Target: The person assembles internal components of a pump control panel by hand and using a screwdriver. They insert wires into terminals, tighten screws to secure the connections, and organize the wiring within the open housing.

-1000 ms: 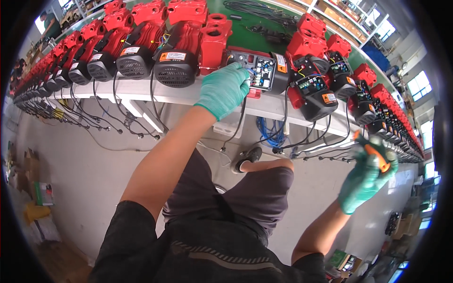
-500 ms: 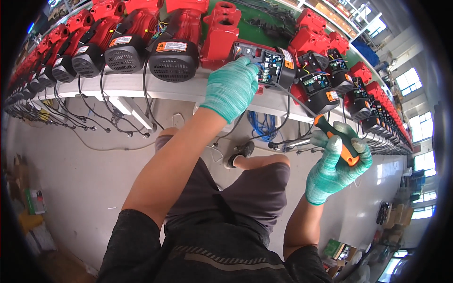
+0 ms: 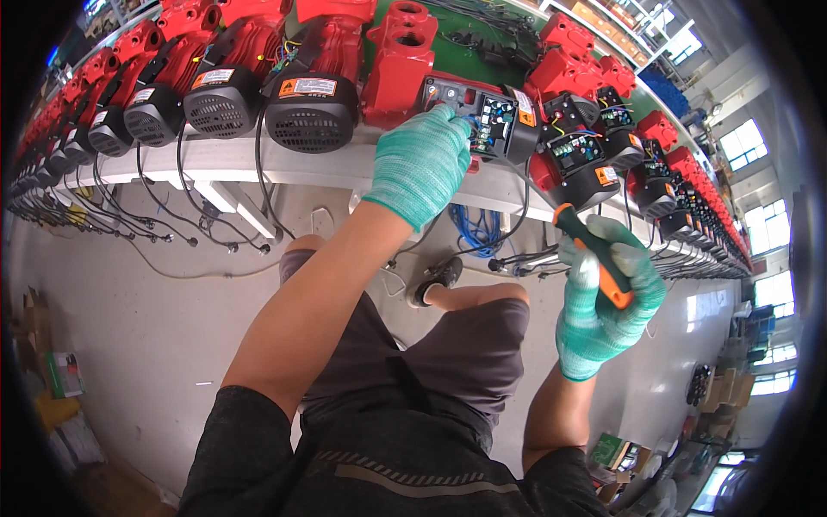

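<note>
My right hand, in a green knitted glove with grey fingertips, is wrapped round the handle of a screwdriver. Its handle is dark green and orange; I cannot make out its shaft. My left hand, gloved alike, reaches to the black control box of a red pump. The left fingers are drawn together at the box's near left side, and what they grip is hidden. Inside the uncovered box a circuit board shows, beside a dark panel with round parts.
Several red pumps with black fan covers line the white-edged bench on the left. More pumps with exposed boards run off to the right. Black cords hang off the edge, and a coiled blue cable lies underneath.
My right hand has drawn slightly left with the screwdriver and turned it; the shaft that reached toward the box is no longer discernible. My left hand has stayed at the box.
</note>
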The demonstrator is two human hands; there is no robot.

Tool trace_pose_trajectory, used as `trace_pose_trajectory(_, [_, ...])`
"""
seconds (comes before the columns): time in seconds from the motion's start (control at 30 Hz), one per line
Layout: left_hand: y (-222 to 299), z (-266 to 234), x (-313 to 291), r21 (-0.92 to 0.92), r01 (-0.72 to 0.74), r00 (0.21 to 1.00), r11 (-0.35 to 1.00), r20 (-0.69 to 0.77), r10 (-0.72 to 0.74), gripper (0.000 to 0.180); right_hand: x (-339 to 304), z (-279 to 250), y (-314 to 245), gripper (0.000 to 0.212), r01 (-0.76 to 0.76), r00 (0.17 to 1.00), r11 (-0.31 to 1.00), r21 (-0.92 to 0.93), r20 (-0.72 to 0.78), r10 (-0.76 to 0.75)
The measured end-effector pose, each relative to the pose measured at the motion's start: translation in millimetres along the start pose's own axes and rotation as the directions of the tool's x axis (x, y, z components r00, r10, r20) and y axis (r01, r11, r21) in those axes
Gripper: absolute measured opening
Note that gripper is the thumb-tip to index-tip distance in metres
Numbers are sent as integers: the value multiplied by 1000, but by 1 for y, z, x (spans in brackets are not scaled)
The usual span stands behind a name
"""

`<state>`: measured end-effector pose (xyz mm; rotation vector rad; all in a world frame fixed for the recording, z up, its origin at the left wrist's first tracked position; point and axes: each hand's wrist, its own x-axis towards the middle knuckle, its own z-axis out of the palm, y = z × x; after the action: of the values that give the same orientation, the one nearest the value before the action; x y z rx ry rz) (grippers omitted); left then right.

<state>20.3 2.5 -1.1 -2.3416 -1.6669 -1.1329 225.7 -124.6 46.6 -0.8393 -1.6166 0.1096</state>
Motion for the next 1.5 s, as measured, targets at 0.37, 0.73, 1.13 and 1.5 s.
trace_pose_trajectory(0.37, [2,-2,7,17,41,998,999,50,-42,19,79,-16,-55,28,345,829,802,-488,560,-15])
trace_pose_trajectory(0.73, [11,-8,10,15,111,990,994,87,-112,19,82,-18,-54,42,482,783,732,-481,612,-113])
trace_pose_trajectory(1.13, [16,-21,30,128,158,938,979,291,-190,18,60,-30,-26,29,466,840,729,-501,510,-186])
trace_pose_trajectory(1.5, [18,-34,40,153,152,901,976,384,-200,20,61,-31,-28,47,422,830,851,-313,510,-225])
